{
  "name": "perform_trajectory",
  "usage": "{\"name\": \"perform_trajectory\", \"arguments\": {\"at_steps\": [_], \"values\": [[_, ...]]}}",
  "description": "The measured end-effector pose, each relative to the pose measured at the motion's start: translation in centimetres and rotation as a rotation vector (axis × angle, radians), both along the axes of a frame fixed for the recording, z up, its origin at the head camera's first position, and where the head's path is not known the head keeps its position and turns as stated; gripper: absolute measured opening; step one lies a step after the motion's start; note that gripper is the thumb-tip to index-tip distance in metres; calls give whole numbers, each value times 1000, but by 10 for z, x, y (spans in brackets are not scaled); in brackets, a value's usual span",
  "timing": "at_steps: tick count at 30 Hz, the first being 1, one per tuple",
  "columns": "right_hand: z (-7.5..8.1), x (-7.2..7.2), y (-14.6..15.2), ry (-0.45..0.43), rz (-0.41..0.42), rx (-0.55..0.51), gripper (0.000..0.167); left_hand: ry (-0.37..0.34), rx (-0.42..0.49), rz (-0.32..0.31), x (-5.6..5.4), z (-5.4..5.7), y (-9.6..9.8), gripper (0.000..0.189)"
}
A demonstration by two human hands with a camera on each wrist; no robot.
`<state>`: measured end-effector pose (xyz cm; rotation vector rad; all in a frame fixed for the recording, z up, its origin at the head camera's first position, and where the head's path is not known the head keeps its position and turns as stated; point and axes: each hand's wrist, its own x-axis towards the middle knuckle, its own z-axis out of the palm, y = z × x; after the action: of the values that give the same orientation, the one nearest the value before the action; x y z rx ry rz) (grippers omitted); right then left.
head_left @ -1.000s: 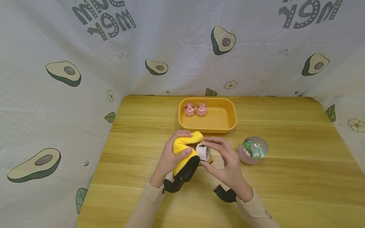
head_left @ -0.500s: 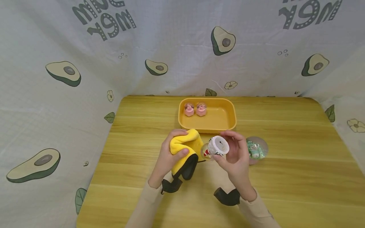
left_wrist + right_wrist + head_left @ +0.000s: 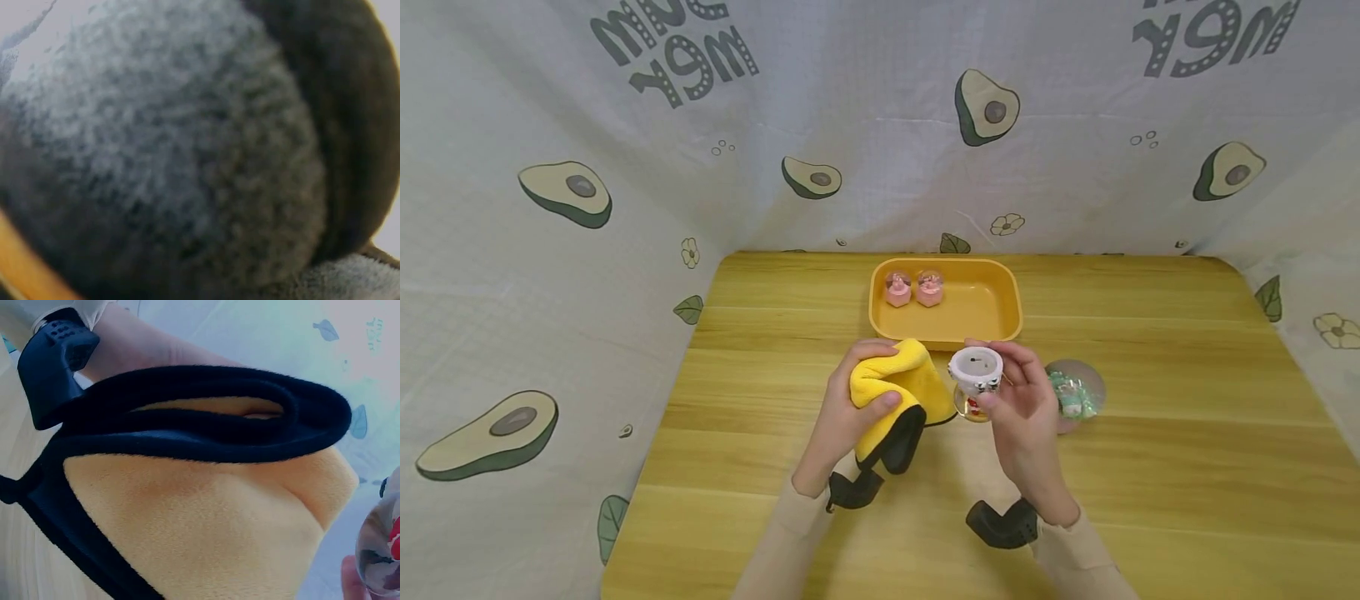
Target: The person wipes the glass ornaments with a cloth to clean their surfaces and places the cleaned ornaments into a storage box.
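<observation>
In the head view my left hand (image 3: 838,417) grips a folded yellow cloth (image 3: 891,377) with black edging. Its dark, fuzzy side fills most of the left wrist view. To the right of the cloth, my right hand (image 3: 1028,421) holds a small snow globe (image 3: 976,375) between thumb and fingers. The globe is upside down: its white base with a hollow underside faces up, and the clear ball with a red figure inside points down. In the right wrist view, the cloth (image 3: 187,512) takes up the middle, and part of the clear ball (image 3: 378,550) shows at the right edge.
Behind the hands stands a yellow tray (image 3: 951,343) with two small pink-based globes (image 3: 898,289) at its left end. A larger globe (image 3: 1075,393) with green decoration sits on the wooden table (image 3: 1180,433), partly behind the right hand. An avocado-print sheet (image 3: 880,125) hangs behind.
My right hand has drawn the snow globe out of the cloth to the right and turned it so its base faces up. The left hand keeps its grip on the cloth, nearly still.
</observation>
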<state>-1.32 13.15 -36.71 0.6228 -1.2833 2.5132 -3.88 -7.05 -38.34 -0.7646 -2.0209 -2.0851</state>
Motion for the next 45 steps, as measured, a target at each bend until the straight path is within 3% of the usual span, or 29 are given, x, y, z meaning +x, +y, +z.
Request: {"name": "perform_trajectory", "arguments": {"at_steps": [6,10,16,22,28,33,36,41,45], "values": [[-2,1,-1,-66,-10,59,40,-14,-14,18,2,2,4,58],[-1,3,-1,-95,-60,168,43,-12,-14,28,2,3,6,61],[3,4,1,-43,-118,427,47,17,-32,-3,4,5,11,62],[8,2,0,-1,-147,552,46,17,-55,-7,5,6,14,65],[11,-1,4,76,-52,667,52,-10,-83,8,4,3,14,69],[11,-2,6,92,7,671,58,-52,-64,-46,3,2,12,69],[11,-1,5,81,-24,662,59,-44,-45,-53,3,2,12,65],[10,2,2,13,-146,733,54,43,-24,-24,3,3,13,54],[11,3,0,-107,-137,679,46,143,-45,6,3,4,14,47]]}}
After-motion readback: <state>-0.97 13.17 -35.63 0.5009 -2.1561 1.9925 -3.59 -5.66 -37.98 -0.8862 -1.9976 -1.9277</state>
